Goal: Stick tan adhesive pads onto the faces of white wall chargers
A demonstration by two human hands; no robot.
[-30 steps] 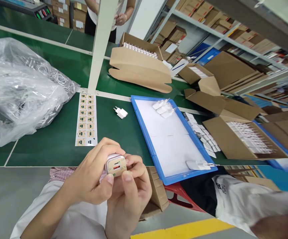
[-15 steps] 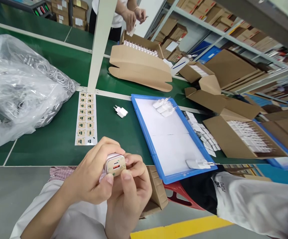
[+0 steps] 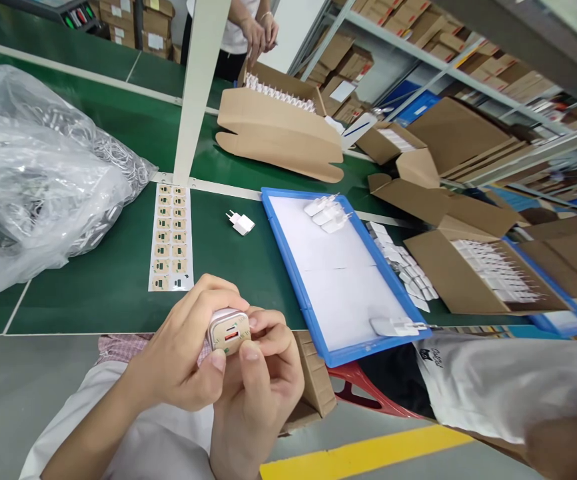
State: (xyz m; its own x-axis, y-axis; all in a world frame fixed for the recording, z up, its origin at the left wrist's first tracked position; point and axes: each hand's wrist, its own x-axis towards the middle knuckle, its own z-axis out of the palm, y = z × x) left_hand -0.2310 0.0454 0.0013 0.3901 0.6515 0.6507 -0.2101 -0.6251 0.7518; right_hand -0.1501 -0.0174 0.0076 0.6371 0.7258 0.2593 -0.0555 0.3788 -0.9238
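Note:
A white USB wall charger [image 3: 212, 332] is gripped in my left hand [image 3: 183, 363], with its port face turned towards me. A tan adhesive sticker [image 3: 237, 333] covers that face, and the ports show through its cutouts. My right hand [image 3: 266, 380] is closed at the charger's right edge, its thumb and forefinger touching the sticker's side. Past my hands lies a sheet of tan stickers [image 3: 171, 240] on the green bench. Another white charger [image 3: 241, 223] rests to the right of the sheet. The pins of the held charger are hidden.
A blue-rimmed tray [image 3: 288, 267] holds several chargers at its far end and one near its front edge. A clear plastic bag of cables [image 3: 58, 173] fills the left. Cardboard boxes [image 3: 278, 133] of chargers stand beyond. Co-workers are at the back and on the right.
My hands and the charger stay nearly still. At the right, the neighbouring person has shifted, and a hand now shows at the edge. The person at the back has brought their hands closer together.

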